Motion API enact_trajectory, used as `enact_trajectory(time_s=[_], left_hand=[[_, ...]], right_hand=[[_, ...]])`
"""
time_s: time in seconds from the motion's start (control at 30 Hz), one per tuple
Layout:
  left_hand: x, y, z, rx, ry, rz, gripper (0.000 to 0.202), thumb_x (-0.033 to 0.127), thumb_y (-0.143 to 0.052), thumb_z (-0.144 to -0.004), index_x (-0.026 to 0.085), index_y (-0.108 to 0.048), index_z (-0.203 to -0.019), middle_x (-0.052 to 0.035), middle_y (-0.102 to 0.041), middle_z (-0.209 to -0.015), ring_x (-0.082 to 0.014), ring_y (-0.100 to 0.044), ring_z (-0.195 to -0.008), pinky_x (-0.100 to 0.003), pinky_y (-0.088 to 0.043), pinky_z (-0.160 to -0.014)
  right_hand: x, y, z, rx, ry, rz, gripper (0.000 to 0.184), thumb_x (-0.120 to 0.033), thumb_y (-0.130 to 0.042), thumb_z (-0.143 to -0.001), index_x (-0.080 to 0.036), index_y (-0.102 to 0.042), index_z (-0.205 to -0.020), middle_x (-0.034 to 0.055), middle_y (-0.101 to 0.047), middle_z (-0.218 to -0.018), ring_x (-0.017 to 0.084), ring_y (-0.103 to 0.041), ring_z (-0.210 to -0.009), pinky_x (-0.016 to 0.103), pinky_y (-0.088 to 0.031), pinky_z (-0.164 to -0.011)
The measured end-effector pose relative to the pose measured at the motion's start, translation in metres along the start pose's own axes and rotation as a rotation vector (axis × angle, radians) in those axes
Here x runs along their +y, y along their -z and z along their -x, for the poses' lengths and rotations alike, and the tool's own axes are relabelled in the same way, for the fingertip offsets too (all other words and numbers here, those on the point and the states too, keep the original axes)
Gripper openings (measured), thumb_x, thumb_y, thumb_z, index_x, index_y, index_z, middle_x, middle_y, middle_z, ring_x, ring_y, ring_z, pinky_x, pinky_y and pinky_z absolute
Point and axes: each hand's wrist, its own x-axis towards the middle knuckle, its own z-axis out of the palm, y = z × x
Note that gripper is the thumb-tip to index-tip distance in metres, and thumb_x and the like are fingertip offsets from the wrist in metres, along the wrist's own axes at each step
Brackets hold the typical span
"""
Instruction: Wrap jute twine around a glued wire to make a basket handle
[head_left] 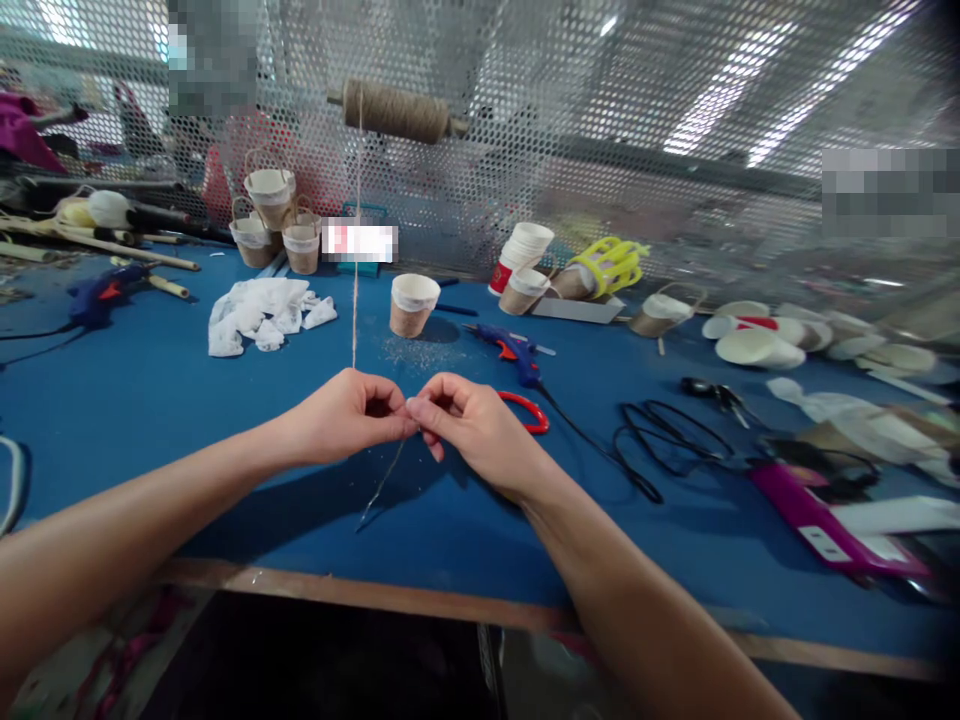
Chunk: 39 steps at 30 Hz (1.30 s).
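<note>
My left hand and my right hand meet over the blue table, fingers pinched together on a thin jute twine. The twine runs straight up from my left hand to a spool fixed on the mesh wall. A loose end of twine hangs down from between my hands to the table. Red-handled scissors lie just behind my right hand, partly hidden by it.
A twine-wrapped paper cup and a blue glue gun with a black cord lie beyond my hands. White lace scraps sit left, finished small baskets at the back, paper cups and a pink tool right.
</note>
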Motion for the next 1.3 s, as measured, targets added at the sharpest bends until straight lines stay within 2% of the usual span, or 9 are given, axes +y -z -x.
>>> enact_trajectory(time_s=[0.13, 0.23, 0.4, 0.57, 0.7, 0.83, 0.93, 1.13, 1.3], left_hand=[[0.002, 0.006, -0.003, -0.113, 0.021, 0.2, 0.014, 0.024, -0.061, -0.069, 0.013, -0.058, -0.061, 0.002, -0.055, -0.06, -0.0067, -0.043, -0.055, -0.021, -0.032, -0.053], [0.001, 0.007, -0.001, -0.185, 0.087, 0.362, 0.013, 0.023, -0.063, -0.067, 0.012, -0.058, -0.062, 0.0026, -0.053, -0.058, -0.0046, -0.038, -0.049, -0.019, -0.027, -0.047], [-0.006, 0.008, 0.0, -0.212, 0.107, 0.422, 0.014, 0.023, -0.064, -0.066, 0.011, -0.059, -0.066, 0.0025, -0.051, -0.06, -0.0037, -0.035, -0.048, -0.019, -0.024, -0.045], [-0.008, 0.014, 0.0, -0.162, 0.037, 0.259, 0.017, 0.027, -0.059, -0.07, 0.011, -0.056, -0.067, 0.0034, -0.048, -0.06, -0.0051, -0.037, -0.052, -0.02, -0.027, -0.048], [-0.004, 0.015, 0.003, -0.156, -0.103, -0.001, 0.016, 0.026, -0.051, -0.077, 0.012, -0.057, -0.071, 0.0019, -0.053, -0.066, -0.0069, -0.043, -0.059, -0.021, -0.035, -0.058], [-0.003, 0.01, 0.007, 0.022, -0.3, -0.345, 0.012, 0.021, -0.049, -0.077, 0.013, -0.057, -0.072, 0.0002, -0.056, -0.068, -0.0089, -0.047, -0.062, -0.023, -0.038, -0.062], [-0.005, 0.006, 0.009, 0.082, -0.358, -0.435, 0.013, 0.021, -0.049, -0.078, 0.013, -0.057, -0.072, -0.0003, -0.056, -0.067, -0.0089, -0.048, -0.061, -0.022, -0.038, -0.06], [-0.007, -0.001, 0.007, 0.046, -0.175, -0.139, 0.019, 0.028, -0.053, -0.075, 0.012, -0.051, -0.065, 0.0035, -0.047, -0.059, -0.0057, -0.038, -0.052, -0.018, -0.031, -0.048], [-0.007, -0.001, 0.007, -0.003, -0.072, 0.009, 0.022, 0.029, -0.054, -0.073, 0.012, -0.049, -0.061, 0.0049, -0.042, -0.055, -0.0053, -0.032, -0.05, -0.02, -0.025, -0.047]], right_hand=[[-0.002, 0.002, -0.001, -0.03, 0.035, -0.175, 0.019, -0.033, -0.06, -0.074, -0.016, -0.053, -0.079, -0.0028, -0.052, -0.063, 0.007, -0.049, -0.051, 0.02, -0.041, -0.045], [-0.006, 0.006, -0.001, -0.134, 0.038, -0.253, 0.019, -0.033, -0.059, -0.075, -0.016, -0.055, -0.083, -0.0016, -0.054, -0.066, 0.007, -0.05, -0.055, 0.02, -0.042, -0.045], [-0.01, 0.007, -0.006, -0.179, -0.004, -0.127, 0.022, -0.035, -0.061, -0.073, -0.015, -0.052, -0.072, -0.0037, -0.05, -0.056, 0.006, -0.047, -0.048, 0.019, -0.04, -0.044], [-0.005, 0.002, -0.009, -0.088, 0.039, -0.016, 0.023, -0.036, -0.059, -0.074, -0.015, -0.051, -0.071, -0.0038, -0.049, -0.055, 0.006, -0.045, -0.047, 0.02, -0.039, -0.044], [0.0, 0.001, -0.007, -0.072, 0.037, -0.005, 0.022, -0.036, -0.055, -0.077, -0.015, -0.051, -0.073, -0.0031, -0.05, -0.057, 0.006, -0.046, -0.047, 0.02, -0.039, -0.045], [0.003, 0.004, -0.005, -0.076, 0.014, 0.015, 0.022, -0.036, -0.055, -0.077, -0.015, -0.05, -0.073, -0.0036, -0.048, -0.056, 0.007, -0.045, -0.047, 0.021, -0.038, -0.045], [0.003, 0.004, -0.004, -0.071, 0.012, 0.039, 0.022, -0.037, -0.052, -0.079, -0.015, -0.05, -0.073, -0.0036, -0.048, -0.057, 0.007, -0.045, -0.047, 0.021, -0.039, -0.045], [0.0, 0.001, -0.002, -0.045, 0.027, 0.084, 0.02, -0.034, -0.052, -0.079, -0.015, -0.049, -0.073, -0.004, -0.047, -0.054, 0.006, -0.044, -0.045, 0.021, -0.038, -0.044], [-0.003, -0.002, 0.0, -0.043, 0.031, 0.092, 0.021, -0.034, -0.053, -0.078, -0.015, -0.049, -0.071, -0.004, -0.047, -0.054, 0.006, -0.044, -0.045, 0.02, -0.038, -0.044]])
